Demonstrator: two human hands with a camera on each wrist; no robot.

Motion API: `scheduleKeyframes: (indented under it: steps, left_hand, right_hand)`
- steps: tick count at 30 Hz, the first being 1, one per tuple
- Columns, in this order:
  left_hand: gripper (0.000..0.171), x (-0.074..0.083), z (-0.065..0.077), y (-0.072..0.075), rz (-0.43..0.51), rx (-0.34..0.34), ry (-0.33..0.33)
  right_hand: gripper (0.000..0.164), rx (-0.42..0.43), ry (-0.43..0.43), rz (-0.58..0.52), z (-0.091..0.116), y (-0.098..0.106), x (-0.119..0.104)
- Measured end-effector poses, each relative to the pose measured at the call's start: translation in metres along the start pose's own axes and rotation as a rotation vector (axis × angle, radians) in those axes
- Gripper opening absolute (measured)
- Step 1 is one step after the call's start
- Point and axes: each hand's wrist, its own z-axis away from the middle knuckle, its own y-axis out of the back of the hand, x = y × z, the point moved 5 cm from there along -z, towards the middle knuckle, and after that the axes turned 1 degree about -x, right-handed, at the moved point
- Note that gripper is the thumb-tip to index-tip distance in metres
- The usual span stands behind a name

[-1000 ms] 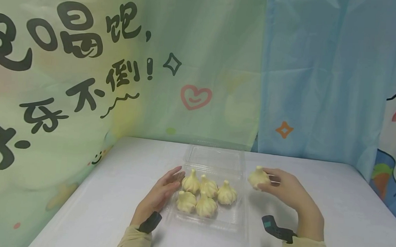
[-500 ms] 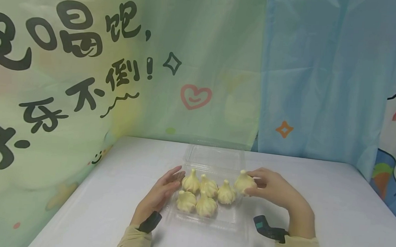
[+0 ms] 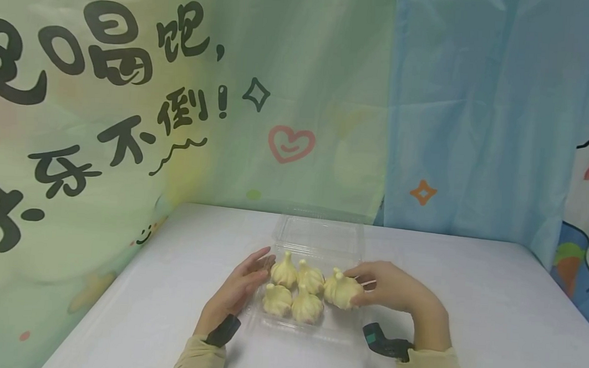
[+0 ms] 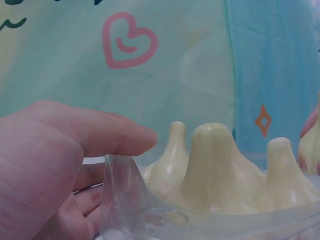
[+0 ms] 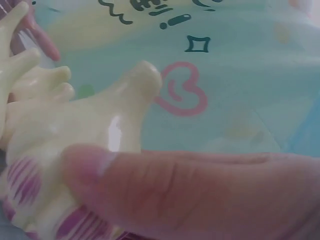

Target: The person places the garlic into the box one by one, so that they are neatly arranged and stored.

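In the head view my right hand [image 3: 394, 286] pinches a pale garlic bulb [image 3: 346, 293] between thumb and fingers, over the right part of a clear plastic box [image 3: 316, 334]. The right wrist view shows the thumb [image 5: 165, 192] pressed against this bulb [image 5: 105, 120], which has purple-streaked sides and an upright stem. It overlaps another garlic bulb [image 3: 331, 283] in the box. Several more bulbs [image 3: 308, 307] sit to the left, stems mostly up. My left hand [image 3: 236, 289] rests at the box's left side, its straight thumb [image 4: 120, 132] over the rim corner and its other fingers outside the wall.
The box's clear lid [image 3: 319, 235] lies folded back behind it on the white table [image 3: 196, 245]. A printed green cloth [image 3: 299, 95] and a blue cloth [image 3: 482, 121] hang behind the table. Each wrist wears a dark camera mount [image 3: 386, 341].
My right hand has carried the garlic bulb leftward from beside the box and lowered it to the bulbs on the box's right. The left hand has stayed in place.
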Motion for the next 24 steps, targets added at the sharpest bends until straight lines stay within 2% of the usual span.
scheduleKeyframes:
  steps: [6, 16, 24]
  left_hand:
    - [0.059, 0.000, -0.001, 0.000, -0.006, 0.006, -0.002]
    - [0.060, 0.001, 0.000, 0.000, 0.000, 0.018, 0.007]
    - [0.060, 0.000, 0.000, 0.000, -0.007, 0.006, -0.001]
  right_hand:
    - [0.054, -0.057, -0.004, -0.003, -0.004, -0.008, -0.001]
    - [0.050, -0.083, -0.009, 0.020, -0.007, -0.016, -0.005]
    - [0.049, -0.125, -0.020, 0.095, -0.009, -0.021, -0.008]
